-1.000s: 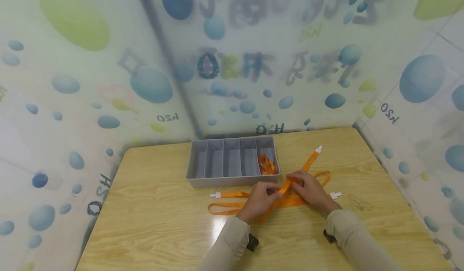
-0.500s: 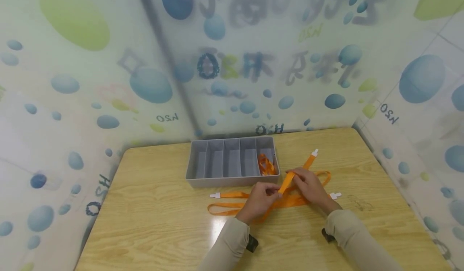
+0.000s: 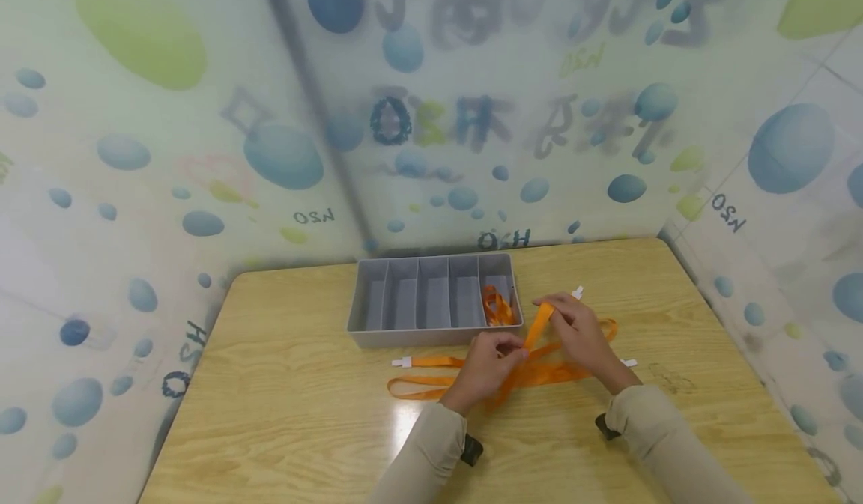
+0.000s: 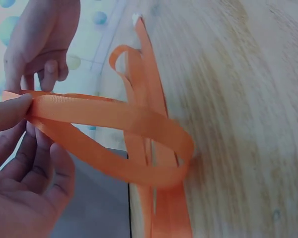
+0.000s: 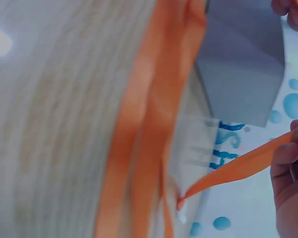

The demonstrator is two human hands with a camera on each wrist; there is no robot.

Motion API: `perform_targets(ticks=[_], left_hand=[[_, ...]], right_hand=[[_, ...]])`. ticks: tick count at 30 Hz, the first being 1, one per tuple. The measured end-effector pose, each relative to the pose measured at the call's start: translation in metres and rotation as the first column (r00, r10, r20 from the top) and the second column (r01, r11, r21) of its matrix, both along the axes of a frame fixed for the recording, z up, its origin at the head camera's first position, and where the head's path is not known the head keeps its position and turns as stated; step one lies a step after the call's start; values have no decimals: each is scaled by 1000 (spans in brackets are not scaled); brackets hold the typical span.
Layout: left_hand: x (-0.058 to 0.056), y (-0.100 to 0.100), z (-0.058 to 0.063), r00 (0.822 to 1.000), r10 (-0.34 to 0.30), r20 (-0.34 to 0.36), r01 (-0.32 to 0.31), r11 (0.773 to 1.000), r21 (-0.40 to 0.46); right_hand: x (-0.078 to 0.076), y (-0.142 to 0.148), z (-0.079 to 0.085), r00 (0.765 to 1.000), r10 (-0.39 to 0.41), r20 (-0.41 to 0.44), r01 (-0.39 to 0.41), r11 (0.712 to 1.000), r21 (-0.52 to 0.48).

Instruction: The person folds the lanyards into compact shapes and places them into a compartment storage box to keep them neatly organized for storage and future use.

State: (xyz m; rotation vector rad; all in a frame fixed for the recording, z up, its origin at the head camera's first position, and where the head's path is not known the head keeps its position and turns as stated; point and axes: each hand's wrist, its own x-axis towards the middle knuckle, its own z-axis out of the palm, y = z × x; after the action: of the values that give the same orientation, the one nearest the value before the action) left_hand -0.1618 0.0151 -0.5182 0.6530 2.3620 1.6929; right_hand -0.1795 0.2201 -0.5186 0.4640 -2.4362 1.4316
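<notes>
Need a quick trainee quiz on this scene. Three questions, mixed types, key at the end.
1. Fill in: in the head view, the gray tray is divided into ____ compartments.
2. Multiple choice: in the head view, which compartment holds the orange bundle?
A) leftmost
B) middle
C) rightmost
3. True or false: the left hand and the right hand hold an orange strap that runs between them.

Key:
1. five
2. C
3. true
</notes>
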Motion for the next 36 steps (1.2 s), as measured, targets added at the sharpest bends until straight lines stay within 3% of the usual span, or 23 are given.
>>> perform_targets(ticks=[8,13,26,31,36], left_hand=[[-1,2,10,999,34,-35,-33,999,39],[0,2,13,998,48,-31,-46,996,71],[1,0,11,992,93,-82,-82,989,127],[3,-1,10,989,104,-106,-82,977,197],[5,-2,16,992,106,-72,-87,970,225]], right_hand=[[15,-19,53,998,13,-57,-17,997,-78],[18,-24,67,995,38,-93,-47,994,-99],[25,-36,86,979,47,-197,-64,995,-80],[19,-33,75,985,72,-158,-94,986,-136],[14,-30,66,986,85,-143,-108,980,-164]])
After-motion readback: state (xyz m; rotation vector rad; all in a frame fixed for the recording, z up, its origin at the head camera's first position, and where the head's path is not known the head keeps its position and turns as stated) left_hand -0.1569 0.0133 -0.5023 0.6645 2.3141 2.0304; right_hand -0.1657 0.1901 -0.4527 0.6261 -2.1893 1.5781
